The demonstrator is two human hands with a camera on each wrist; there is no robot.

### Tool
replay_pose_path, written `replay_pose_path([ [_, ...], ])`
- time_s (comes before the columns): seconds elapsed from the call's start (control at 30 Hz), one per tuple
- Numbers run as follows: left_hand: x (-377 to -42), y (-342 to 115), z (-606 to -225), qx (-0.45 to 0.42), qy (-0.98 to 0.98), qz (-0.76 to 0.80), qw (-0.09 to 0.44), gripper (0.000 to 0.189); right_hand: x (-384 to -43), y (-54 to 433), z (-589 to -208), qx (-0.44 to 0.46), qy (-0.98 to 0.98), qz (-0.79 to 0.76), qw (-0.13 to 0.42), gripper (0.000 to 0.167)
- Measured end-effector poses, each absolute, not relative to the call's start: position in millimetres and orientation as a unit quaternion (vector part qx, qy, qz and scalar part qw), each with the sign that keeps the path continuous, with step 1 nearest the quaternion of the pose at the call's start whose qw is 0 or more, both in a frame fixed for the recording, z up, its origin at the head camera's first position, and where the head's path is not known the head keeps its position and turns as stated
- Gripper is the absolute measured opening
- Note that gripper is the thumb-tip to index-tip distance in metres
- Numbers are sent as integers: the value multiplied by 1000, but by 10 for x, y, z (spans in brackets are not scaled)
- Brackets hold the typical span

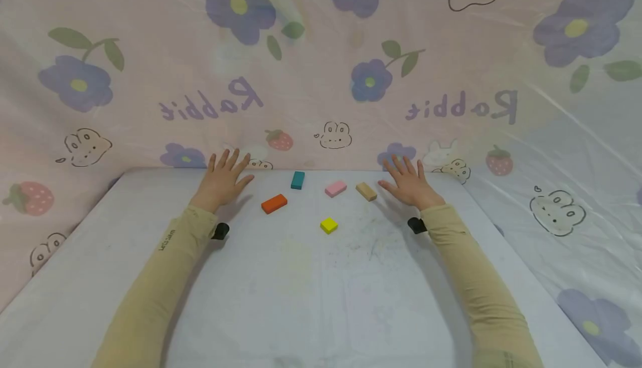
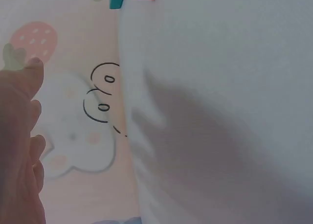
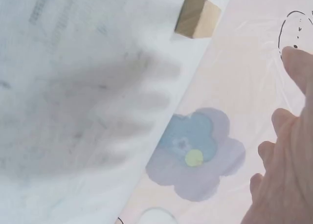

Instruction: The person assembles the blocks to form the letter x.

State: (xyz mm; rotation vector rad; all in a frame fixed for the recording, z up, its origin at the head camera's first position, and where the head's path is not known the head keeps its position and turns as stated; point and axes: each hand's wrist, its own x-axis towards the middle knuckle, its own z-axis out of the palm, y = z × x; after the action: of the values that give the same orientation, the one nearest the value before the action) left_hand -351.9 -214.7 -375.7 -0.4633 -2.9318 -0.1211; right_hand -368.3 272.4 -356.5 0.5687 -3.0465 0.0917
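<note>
Several small blocks lie spread over the far half of a white table. On the left are an orange-red block (image 1: 274, 204) and a teal block (image 1: 298, 180). Toward the right lie a pink block (image 1: 335, 188) and a bare wooden block (image 1: 366, 191), with a square yellow block (image 1: 329, 225) nearer the front. My left hand (image 1: 223, 181) hovers left of the orange-red and teal blocks, fingers spread and holding nothing. To the right of the wooden block (image 3: 197, 17), my right hand (image 1: 409, 183) is also raised with fingers spread, its shadow falling on the tabletop.
The white tabletop (image 1: 251, 301) ends at a hanging curtain (image 1: 311, 67) printed with flowers, rabbits and strawberries, which also runs along both sides. A black device sits under each wrist. Grey smudges mark the cloth near the yellow block.
</note>
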Motion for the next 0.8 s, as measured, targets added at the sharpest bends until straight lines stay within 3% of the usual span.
replay_pose_path([
  [0.4, -3482, -2156, -3534, -161, -977, -95, 101, 68, -3659, 2712, -3314, 228, -967, 107, 47, 73],
  [0.8, -3381, -2071, -3308, -197, -944, -246, 94, 67, -3649, 2695, -3173, 227, -931, 285, 3, 65],
])
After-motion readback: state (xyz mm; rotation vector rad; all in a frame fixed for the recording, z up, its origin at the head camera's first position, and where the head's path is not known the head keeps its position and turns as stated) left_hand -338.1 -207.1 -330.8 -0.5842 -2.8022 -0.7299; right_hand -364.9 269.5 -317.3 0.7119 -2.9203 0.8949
